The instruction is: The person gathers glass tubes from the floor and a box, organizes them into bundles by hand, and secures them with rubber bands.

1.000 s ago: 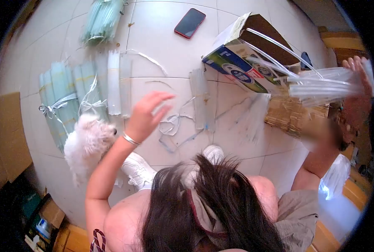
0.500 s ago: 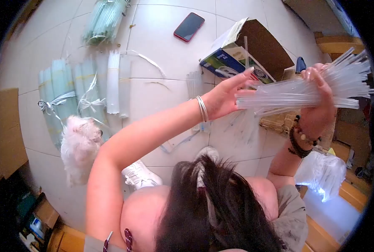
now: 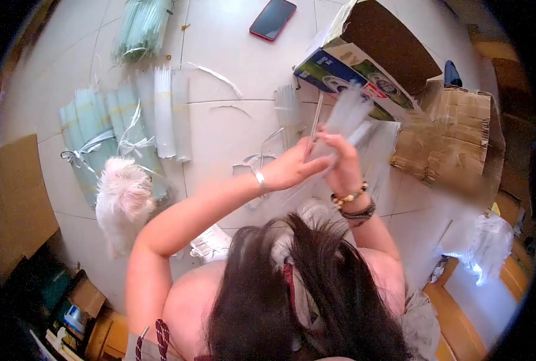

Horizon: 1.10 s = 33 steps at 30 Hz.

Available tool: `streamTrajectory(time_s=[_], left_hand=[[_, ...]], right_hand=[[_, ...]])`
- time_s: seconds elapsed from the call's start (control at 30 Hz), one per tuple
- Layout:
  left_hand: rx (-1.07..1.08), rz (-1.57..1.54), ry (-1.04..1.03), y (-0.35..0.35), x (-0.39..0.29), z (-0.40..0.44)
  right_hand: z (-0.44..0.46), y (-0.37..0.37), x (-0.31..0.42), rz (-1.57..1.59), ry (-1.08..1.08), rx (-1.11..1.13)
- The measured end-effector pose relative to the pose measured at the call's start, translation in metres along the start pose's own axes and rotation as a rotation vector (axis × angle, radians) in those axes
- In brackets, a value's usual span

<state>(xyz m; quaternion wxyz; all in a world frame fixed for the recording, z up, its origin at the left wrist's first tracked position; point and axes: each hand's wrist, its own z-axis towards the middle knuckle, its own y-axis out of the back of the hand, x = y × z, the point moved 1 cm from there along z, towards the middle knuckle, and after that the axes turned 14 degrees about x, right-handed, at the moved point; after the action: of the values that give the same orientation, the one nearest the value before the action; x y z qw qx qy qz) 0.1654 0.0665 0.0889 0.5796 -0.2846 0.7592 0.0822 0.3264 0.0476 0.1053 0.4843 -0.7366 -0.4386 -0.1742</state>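
Observation:
A bunch of clear plastic tubes is held upright-slanting in front of me, blurred by motion. My right hand, below beaded bracelets, is wrapped round its lower part. From the left, my left hand, with a silver bangle at the wrist, meets the bunch and closes against it near one tube that stands apart. The lower ends of the tubes are blurred. Just behind the hands lies a smaller bundle of tubes on the floor, beside loose white strips.
An open printed carton stands at the upper right, with flattened brown cardboard beside it. Tied tube bundles and a white dog are at the left. A phone lies at the top. Another bundle lies upper left.
The bunch of tubes has come from the far right to the middle, in front of my body. Both hands have moved in close together round it, and the dog's head has shifted slightly.

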Motion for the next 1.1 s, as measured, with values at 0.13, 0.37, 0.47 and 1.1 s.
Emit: streamTrajectory(time_s=[0.13,0.37,0.47,1.1], left_hand=[[-0.016,-0.025,0.172,0.017,0.015,-0.029],[-0.219,0.023,0.019,0.049,0.041,-0.081],[-0.461,-0.246,-0.078,0.051,0.051,-0.104],[-0.78,0.27,-0.278,0.088,0.055,-0.088]], right_hand=[[0.007,-0.036,-0.037,-0.231,-0.03,0.036],[0.039,-0.097,-0.042,-1.198,0.384,0.356],[0.041,-0.12,-0.013,-1.465,0.774,0.277],[0.115,0.122,-0.019,-1.956,-0.153,-0.232]])
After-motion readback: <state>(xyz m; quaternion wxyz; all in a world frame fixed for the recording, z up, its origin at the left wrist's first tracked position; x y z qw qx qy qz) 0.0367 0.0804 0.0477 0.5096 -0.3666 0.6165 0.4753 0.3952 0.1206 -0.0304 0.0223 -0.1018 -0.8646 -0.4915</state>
